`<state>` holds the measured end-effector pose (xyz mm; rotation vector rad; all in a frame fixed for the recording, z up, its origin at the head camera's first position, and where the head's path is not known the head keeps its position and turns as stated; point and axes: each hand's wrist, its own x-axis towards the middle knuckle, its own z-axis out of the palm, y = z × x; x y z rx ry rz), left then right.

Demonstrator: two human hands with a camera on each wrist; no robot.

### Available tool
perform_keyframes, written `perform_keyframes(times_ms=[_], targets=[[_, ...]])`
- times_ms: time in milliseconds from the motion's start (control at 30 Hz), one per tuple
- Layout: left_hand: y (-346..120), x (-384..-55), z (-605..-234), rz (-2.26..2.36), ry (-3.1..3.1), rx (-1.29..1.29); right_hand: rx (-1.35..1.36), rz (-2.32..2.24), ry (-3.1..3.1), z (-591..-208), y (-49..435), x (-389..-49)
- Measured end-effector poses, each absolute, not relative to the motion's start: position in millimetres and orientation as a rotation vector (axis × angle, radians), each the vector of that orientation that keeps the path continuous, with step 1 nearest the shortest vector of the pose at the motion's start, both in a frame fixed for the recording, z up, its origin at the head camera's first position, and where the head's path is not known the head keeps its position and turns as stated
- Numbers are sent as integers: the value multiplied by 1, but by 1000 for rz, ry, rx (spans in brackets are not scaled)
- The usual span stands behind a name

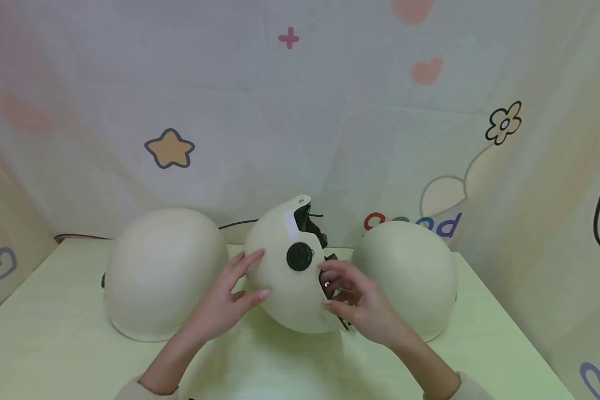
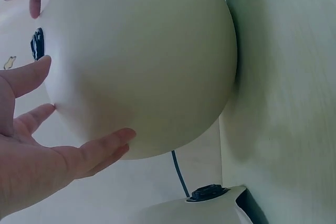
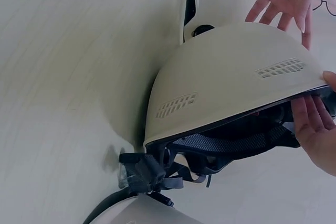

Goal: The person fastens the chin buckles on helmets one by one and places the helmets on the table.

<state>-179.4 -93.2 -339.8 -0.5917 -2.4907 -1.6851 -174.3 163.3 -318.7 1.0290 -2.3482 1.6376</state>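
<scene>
- Helmet in the middle (image 1: 275, 283), cream-white, sits near the back edge of the table (image 1: 60, 355) between two others; it is tipped over so that its hollow side faces the right hand. Whether its underside touches the tabletop or is just off it, the views do not settle.
- Left hand (image 1: 228, 303): spread wide, thumb well apart from the nearly straight fingers, the tips laid against the curved shell on the side away from the hollow. Nothing is clasped in it.
- Right hand (image 1: 367, 311): drawn nearly closed on the rim. The right wrist view shows fingers tucked inside the edge and the thumb on the outer shell, pinching the rim between them.
- Black round disc (image 1: 299, 256) on the shell's side, between the two hands and touched by neither.
- Dark inner padding (image 3: 226, 142) and black straps (image 3: 149, 171) show at the hollow side.
- Left-hand helmet (image 1: 162, 272) and right-hand helmet (image 1: 407, 278): both rest dome up on the table, with neither hand gripping them.
- Black cable (image 1: 239, 223) runs behind, in front of the printed cloth (image 1: 300, 128).
</scene>
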Motion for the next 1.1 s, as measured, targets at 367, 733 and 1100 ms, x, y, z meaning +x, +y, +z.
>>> perform_keyframes(times_ms=[367, 733, 1100], targets=[[-96, -178, -330, -1571, -2493, -576, 1135, 1567, -2477, -335, 179, -179], [-96, -168, -310, -1357, -2487, -601, 1250, 1419, -2497, -346, 173, -174], [-91, -166, -306, -1378, -2538, -497, 1304, 1308, -2542, -344, 160, -164]])
